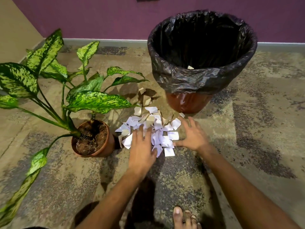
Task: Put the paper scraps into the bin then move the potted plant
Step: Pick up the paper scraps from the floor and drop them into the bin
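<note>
Paper scraps (155, 128) lie in a heap on the floor between potted plant (92, 138) and lined bin (201, 52), stretching toward the bin; left hand (142, 146) rests flat on them, right hand (193, 136) spread at their right edge, neither gripping.

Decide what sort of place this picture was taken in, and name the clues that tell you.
Probably an indoor room or hallway of a home, at floor level. Clues: a purple wall with a skirting strip above a mottled stone floor, a bin lined with a black bag, and a potted plant standing on the floor.
</note>
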Action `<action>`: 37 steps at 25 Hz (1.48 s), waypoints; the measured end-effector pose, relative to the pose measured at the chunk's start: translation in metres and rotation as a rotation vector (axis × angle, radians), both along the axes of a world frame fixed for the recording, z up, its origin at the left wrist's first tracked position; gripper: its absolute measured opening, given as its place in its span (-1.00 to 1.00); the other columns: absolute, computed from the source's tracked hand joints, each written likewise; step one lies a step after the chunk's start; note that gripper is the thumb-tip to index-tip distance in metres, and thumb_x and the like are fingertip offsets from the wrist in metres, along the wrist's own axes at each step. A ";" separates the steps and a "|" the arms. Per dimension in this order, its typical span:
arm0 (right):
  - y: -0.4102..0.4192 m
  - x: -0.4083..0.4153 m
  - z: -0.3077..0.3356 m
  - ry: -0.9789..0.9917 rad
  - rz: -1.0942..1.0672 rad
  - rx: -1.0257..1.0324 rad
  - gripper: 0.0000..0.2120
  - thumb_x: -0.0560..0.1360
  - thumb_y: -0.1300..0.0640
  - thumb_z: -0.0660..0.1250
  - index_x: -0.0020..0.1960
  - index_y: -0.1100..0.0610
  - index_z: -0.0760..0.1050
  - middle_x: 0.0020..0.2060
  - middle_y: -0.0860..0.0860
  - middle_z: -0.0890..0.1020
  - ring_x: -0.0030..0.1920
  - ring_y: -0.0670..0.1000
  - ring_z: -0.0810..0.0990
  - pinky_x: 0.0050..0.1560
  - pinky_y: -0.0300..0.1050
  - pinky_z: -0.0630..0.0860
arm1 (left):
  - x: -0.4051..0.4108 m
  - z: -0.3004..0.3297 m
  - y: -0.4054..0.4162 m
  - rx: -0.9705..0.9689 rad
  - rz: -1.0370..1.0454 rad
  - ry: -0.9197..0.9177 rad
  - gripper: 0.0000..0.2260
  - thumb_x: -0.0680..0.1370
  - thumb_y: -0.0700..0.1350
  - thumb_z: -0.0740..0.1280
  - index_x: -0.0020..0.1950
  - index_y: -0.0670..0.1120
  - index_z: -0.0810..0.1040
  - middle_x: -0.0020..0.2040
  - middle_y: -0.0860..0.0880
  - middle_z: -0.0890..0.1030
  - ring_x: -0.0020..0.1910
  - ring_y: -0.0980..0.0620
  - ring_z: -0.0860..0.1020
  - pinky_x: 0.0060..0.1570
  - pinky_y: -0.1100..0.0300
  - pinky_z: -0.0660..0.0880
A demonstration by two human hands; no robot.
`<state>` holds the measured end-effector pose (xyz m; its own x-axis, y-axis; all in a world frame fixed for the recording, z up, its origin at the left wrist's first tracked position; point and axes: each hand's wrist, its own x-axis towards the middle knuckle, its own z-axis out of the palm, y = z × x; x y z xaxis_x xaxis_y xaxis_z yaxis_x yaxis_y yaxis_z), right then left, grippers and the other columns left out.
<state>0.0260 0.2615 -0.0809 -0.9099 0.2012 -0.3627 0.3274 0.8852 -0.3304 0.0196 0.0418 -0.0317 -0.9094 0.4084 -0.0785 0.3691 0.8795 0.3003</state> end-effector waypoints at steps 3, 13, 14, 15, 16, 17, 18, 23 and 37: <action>-0.009 -0.025 0.000 -0.010 0.115 0.039 0.20 0.14 -0.35 0.50 0.51 -0.23 -0.23 0.54 0.10 -0.01 0.46 0.28 0.16 0.39 0.20 0.29 | -0.027 -0.011 -0.026 -0.179 0.127 -0.132 -0.20 0.46 0.01 0.41 0.52 -0.01 -0.03 0.53 -0.19 -0.11 0.48 -0.35 -0.06 0.39 -0.25 0.19; -0.087 -0.055 0.016 -0.019 0.421 0.102 -0.10 0.35 -0.04 0.50 0.49 -0.29 0.02 0.55 0.02 -0.02 0.37 0.23 0.32 0.26 0.03 0.42 | -0.078 -0.034 -0.052 -0.056 0.261 -0.471 0.04 0.23 0.01 0.59 0.54 0.12 0.01 0.48 -0.23 0.08 0.21 -0.24 0.48 0.09 0.03 0.52; -0.092 -0.051 0.016 0.010 0.434 0.124 -0.20 0.40 0.01 0.47 0.49 -0.24 0.10 0.54 0.05 0.05 0.34 0.23 0.37 0.24 0.02 0.43 | -0.075 -0.037 -0.051 -0.105 0.230 -0.421 -0.03 0.27 0.02 0.57 0.53 0.10 0.07 0.45 -0.24 0.14 0.18 -0.25 0.50 0.08 0.02 0.52; -0.096 -0.046 0.017 0.052 0.436 0.133 -0.30 0.43 0.07 0.42 0.47 -0.18 0.19 0.50 0.08 0.13 0.29 0.23 0.42 0.19 0.01 0.46 | -0.070 -0.039 -0.050 -0.132 0.210 -0.366 -0.12 0.31 0.02 0.54 0.52 0.08 0.13 0.42 -0.23 0.19 0.14 -0.25 0.52 0.06 0.02 0.52; -0.097 -0.041 0.018 0.099 0.434 0.140 -0.39 0.45 0.12 0.38 0.44 -0.13 0.27 0.47 0.09 0.21 0.23 0.23 0.49 0.14 0.01 0.51 | -0.065 -0.040 -0.048 -0.121 0.205 -0.323 -0.22 0.36 0.00 0.51 0.50 0.05 0.21 0.39 -0.22 0.25 0.12 -0.24 0.53 0.05 0.03 0.51; -0.095 -0.036 0.019 0.137 0.429 0.149 -0.46 0.45 0.17 0.34 0.39 -0.08 0.34 0.43 0.10 0.28 0.15 0.22 0.56 0.07 0.00 0.55 | -0.060 -0.041 -0.045 -0.082 0.211 -0.293 -0.32 0.39 -0.05 0.48 0.46 0.02 0.29 0.36 -0.20 0.31 0.11 -0.22 0.53 0.05 0.05 0.49; -0.092 -0.031 0.021 0.171 0.416 0.144 -0.50 0.43 0.22 0.31 0.35 -0.05 0.41 0.41 0.10 0.33 0.08 0.20 0.61 0.01 -0.01 0.58 | -0.055 -0.042 -0.043 -0.039 0.211 -0.268 -0.41 0.41 -0.10 0.46 0.42 -0.02 0.37 0.31 -0.19 0.37 0.11 -0.21 0.54 0.05 0.07 0.48; -0.071 0.001 0.035 0.282 0.302 0.021 -0.58 0.34 0.42 0.23 0.08 0.06 0.57 0.06 0.08 0.59 -0.13 0.17 0.63 -0.23 -0.10 0.50 | -0.044 -0.028 -0.029 0.088 0.205 -0.156 -0.73 0.42 -0.22 0.39 0.11 -0.14 0.62 0.03 -0.16 0.58 -0.04 -0.16 0.57 -0.14 0.15 0.43; -0.082 0.025 0.012 0.079 0.339 0.098 -0.41 0.46 0.20 0.38 0.43 -0.02 0.30 0.44 0.08 0.28 0.24 0.17 0.48 0.14 -0.01 0.53 | -0.044 0.035 -0.008 -0.034 0.103 -0.154 -0.83 0.45 -0.09 0.44 -0.20 -0.21 0.63 -0.23 -0.15 0.64 -0.20 -0.14 0.59 -0.31 0.18 0.36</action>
